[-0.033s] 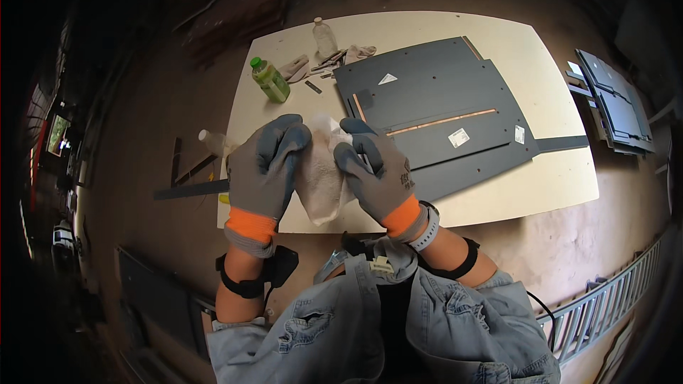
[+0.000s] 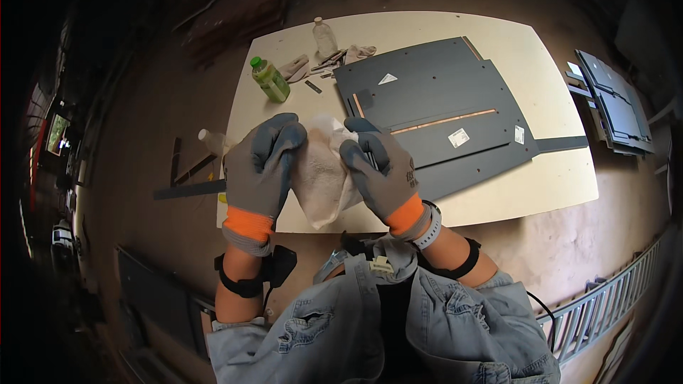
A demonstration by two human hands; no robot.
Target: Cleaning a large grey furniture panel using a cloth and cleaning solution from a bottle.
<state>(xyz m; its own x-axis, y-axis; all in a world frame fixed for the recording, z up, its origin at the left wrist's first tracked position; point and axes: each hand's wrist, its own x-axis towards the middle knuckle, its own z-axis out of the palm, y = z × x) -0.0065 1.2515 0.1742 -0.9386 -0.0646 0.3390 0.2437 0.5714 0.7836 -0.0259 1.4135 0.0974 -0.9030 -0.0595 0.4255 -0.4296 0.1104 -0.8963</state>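
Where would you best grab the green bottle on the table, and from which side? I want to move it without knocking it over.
Grip the green bottle around its body, just below the cap. It seems to stand upright near the table's far left corner. Coming from its left, over the open table edge, looks safest: small tools lie close on its right.

white cloth, grey-and-orange gloves — dark grey panels, green bottle.
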